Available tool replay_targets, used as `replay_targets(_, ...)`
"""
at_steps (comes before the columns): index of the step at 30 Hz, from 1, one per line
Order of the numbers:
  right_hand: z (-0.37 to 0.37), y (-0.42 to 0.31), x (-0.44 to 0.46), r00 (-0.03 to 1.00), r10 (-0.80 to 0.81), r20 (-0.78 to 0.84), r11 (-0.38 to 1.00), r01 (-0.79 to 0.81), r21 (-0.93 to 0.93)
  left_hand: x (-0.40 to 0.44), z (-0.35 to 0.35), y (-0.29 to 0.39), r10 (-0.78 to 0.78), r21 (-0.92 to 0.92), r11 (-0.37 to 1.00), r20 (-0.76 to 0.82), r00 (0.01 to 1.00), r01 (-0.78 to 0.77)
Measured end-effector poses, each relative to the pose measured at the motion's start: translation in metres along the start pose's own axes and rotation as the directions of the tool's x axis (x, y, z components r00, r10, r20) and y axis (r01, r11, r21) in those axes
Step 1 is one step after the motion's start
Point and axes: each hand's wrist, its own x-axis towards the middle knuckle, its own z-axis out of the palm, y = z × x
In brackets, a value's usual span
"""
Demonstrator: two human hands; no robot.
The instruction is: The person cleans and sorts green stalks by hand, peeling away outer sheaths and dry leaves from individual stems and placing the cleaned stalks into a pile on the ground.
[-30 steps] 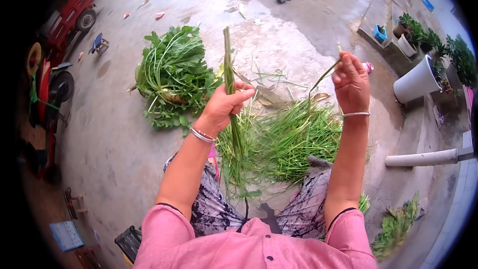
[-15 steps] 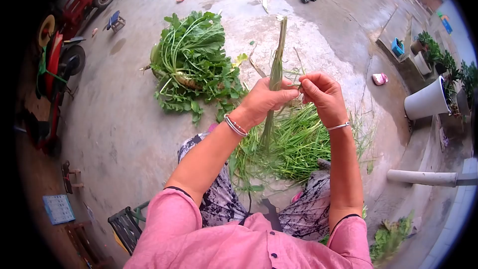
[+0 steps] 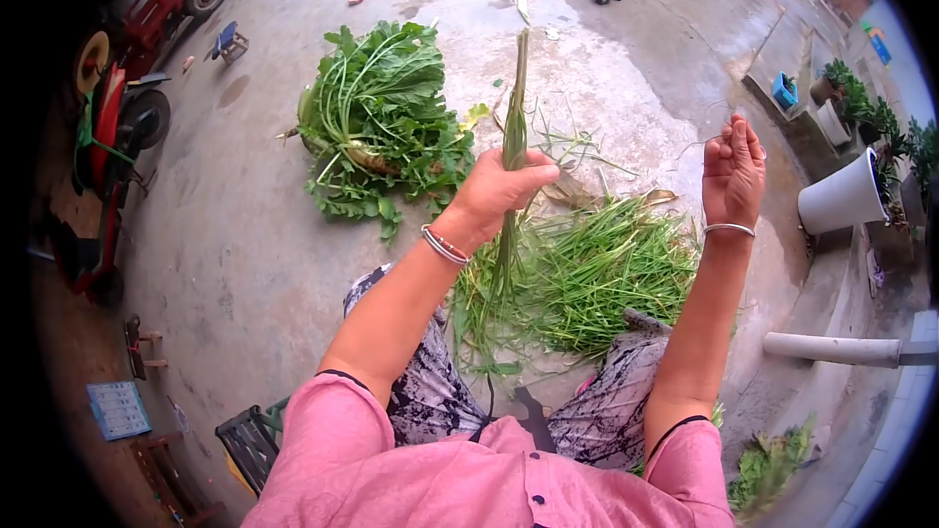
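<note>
The grass heap (image 3: 616, 284), near middle, is probably light and springy, finely tangled. Over its left edge a slender bundle (image 3: 515, 127), likely bendable, best gripped mid-length, stands upright, the left hand (image 3: 492, 194) wrapped round it. The right hand (image 3: 734, 171) has bunched fingertips; what they pinch, if anything, I cannot tell.

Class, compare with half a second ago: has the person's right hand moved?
Yes: the right hand has moved rightward, away from the left hand and closer to the large white pot.

The left hand (image 3: 492, 194) grips a stalk bundle (image 3: 514, 127), the right hand (image 3: 734, 176) well apart.
</note>
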Motion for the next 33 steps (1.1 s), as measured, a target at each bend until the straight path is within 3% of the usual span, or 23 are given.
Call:
replay_targets(2, -0.008, 0.011, 0.004, 0.993, 0.095, 0.075, 0.995, -0.094, -0.013, -0.001, -0.002, 0.0, -0.012, -0.034, 0.999, -0.022, 1.0, 0.011)
replay_targets(3, 0.001, 0.022, -0.003, 0.964, 0.071, 0.257, 0.904, 0.047, -0.425, -0.001, -0.002, 0.0, -0.012, -0.033, 0.999, -0.019, 1.0, 0.011)
replay_targets(4, -0.01, 0.041, 0.001, 0.919, 0.243, 0.309, 0.749, 0.025, -0.662, 0.0, -0.003, -0.002, -0.012, -0.047, 0.999, 0.0, 1.0, 0.012)
replay_targets(5, -0.018, 0.059, -0.004, 0.873, 0.196, 0.446, 0.096, 0.436, -0.895, 0.001, -0.003, -0.001, -0.012, -0.058, 0.998, 0.018, 1.0, 0.013)
replay_targets(6, -0.025, 0.072, -0.009, 0.77, 0.106, 0.629, -0.147, 0.638, -0.756, 0.001, -0.003, 0.0, -0.013, -0.054, 0.998, 0.022, 1.0, 0.015)
replay_targets(7, -0.011, 0.068, -0.014, 0.865, 0.226, 0.448, 0.137, 0.427, -0.894, 0.001, -0.004, 0.0, -0.011, -0.05, 0.999, 0.013, 1.0, 0.011)
replay_targets(8, 0.003, 0.061, -0.018, 0.876, 0.392, 0.279, 0.365, 0.131, -0.922, 0.0, -0.003, -0.002, -0.007, -0.053, 0.999, 0.003, 1.0, 0.007)
replay_targets(12, 0.041, 0.042, -0.034, 0.9, 0.212, 0.381, 0.365, 0.289, -0.885, 0.001, -0.003, -0.004, -0.007, -0.046, 0.999, 0.026, 1.0, 0.008)
replay_targets(14, 0.052, 0.044, -0.042, 0.774, -0.019, 0.633, 0.377, 0.592, -0.713, 0.0, -0.002, -0.005, 0.001, -0.01, 1.0, 0.048, 0.999, 0.0)
replay_targets(16, 0.048, 0.051, -0.043, 0.729, -0.051, 0.683, 0.323, 0.659, -0.679, -0.001, 0.0, -0.004, -0.011, 0.001, 1.0, 0.058, 0.998, 0.011)
replay_targets(18, 0.044, 0.056, -0.04, 0.621, -0.065, 0.781, 0.172, 0.778, -0.604, -0.003, 0.0, -0.003, -0.021, 0.01, 1.0, 0.063, 0.998, 0.021)
replay_targets(26, 0.04, 0.059, -0.04, 0.633, -0.063, 0.772, 0.211, 0.764, -0.609, -0.004, -0.002, -0.004, -0.048, 0.06, 0.997, 0.095, 0.994, 0.042)
replay_targets(33, 0.038, 0.067, -0.043, 0.694, 0.02, 0.72, 0.103, 0.715, -0.691, -0.001, -0.006, -0.006, -0.063, 0.019, 0.998, 0.089, 0.994, 0.062)
